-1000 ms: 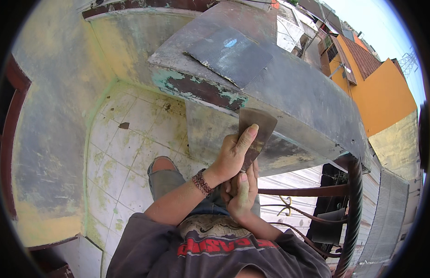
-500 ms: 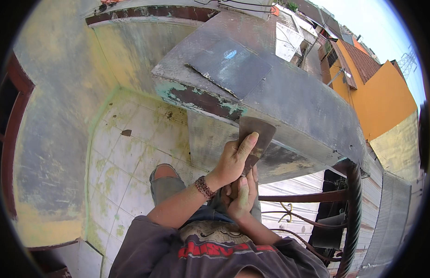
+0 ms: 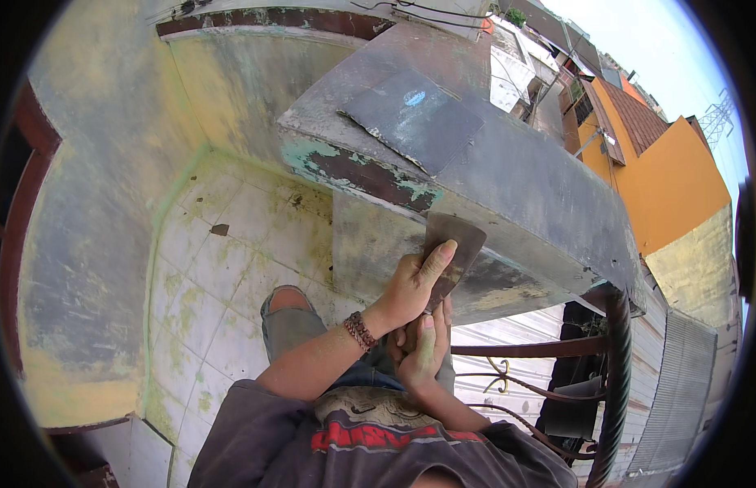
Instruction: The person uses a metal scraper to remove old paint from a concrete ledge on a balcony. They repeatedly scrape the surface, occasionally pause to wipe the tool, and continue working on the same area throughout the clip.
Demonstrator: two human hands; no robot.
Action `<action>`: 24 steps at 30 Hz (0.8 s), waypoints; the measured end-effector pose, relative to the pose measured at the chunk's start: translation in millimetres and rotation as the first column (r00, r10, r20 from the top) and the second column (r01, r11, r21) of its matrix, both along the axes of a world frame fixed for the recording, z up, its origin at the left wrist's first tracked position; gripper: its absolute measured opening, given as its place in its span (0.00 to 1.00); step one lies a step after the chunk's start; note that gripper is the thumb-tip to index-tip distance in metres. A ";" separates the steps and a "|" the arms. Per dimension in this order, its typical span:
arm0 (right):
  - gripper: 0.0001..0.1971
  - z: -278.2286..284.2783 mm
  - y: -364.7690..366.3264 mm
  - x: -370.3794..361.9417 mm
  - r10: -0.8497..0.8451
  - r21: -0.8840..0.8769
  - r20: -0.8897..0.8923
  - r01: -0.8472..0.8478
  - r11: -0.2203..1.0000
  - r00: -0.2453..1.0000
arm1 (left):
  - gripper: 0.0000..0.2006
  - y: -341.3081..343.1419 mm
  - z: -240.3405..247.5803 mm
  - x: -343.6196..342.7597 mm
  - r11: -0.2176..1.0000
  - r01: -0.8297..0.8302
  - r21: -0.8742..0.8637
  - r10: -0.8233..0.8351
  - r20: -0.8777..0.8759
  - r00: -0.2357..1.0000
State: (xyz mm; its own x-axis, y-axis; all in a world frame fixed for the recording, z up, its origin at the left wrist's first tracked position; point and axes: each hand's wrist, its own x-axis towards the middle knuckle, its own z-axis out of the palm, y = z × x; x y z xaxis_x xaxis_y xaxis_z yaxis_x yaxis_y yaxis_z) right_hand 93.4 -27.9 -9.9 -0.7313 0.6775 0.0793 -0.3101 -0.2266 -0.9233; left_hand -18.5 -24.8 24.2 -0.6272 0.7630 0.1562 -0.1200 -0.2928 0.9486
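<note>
A scraper [image 3: 462, 237] with a wide, dull brown blade points up and away from me, its edge against or very near the peeling front face of the concrete ledge [image 3: 541, 191]. My left hand [image 3: 410, 289] is closed round the blade's lower part, thumb laid along its face. Just below, my right hand [image 3: 423, 350] is closed at the narrow end of the scraper; its handle is hidden by the fingers. On top of the ledge lies a dark sheet [image 3: 415, 122] with a ragged edge and a pale blue smear, perhaps sandpaper.
A twisted dark metal post [image 3: 618, 382] and curved railing bars [image 3: 533, 350] stand to the right. White floor tiles [image 3: 223, 301] with greenish stains lie at left, below a patchy grey-yellow wall [image 3: 101, 228]. An orange building [image 3: 679, 187] rises beyond the ledge.
The view has shifted slightly. Both hands keep their hold on the scraper, which stays in nearly the same place by the ledge's front face.
</note>
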 end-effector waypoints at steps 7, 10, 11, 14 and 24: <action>0.30 3.1 -3.7 -0.5 -0.018 -0.003 -0.002 0.018 1.000 1.000 | 0.26 -5.0 8.1 -2.7 0.998 0.053 -0.023 -0.053 -0.018 0.998; 0.30 10.4 -2.4 -7.6 0.002 0.034 -0.030 -0.001 0.999 1.000 | 0.25 0.3 -1.9 -0.6 1.000 0.012 0.010 -0.012 -0.007 1.000; 0.30 13.0 -2.6 -6.8 0.001 0.043 -0.032 0.000 0.999 0.999 | 0.25 -0.8 1.4 -2.3 0.997 0.078 0.002 -0.078 0.057 0.995; 0.30 10.4 -5.4 -8.5 -0.012 0.023 -0.035 0.013 1.000 0.999 | 0.25 -4.4 12.4 -8.0 0.989 0.145 0.000 -0.144 0.132 0.981; 0.30 9.8 -8.3 -6.6 -0.013 -0.015 -0.042 0.013 1.000 0.999 | 0.26 -7.8 16.1 -0.7 0.999 0.055 0.001 -0.055 0.052 0.997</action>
State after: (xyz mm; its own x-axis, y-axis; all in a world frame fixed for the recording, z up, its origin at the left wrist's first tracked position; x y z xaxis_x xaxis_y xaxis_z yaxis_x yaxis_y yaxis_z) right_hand 86.8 -36.2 -0.1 -0.7185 0.6884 0.0996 -0.3516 -0.2359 -0.9059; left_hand -19.2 -32.6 40.3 -0.5919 0.7964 0.1242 -0.1849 -0.2841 0.9408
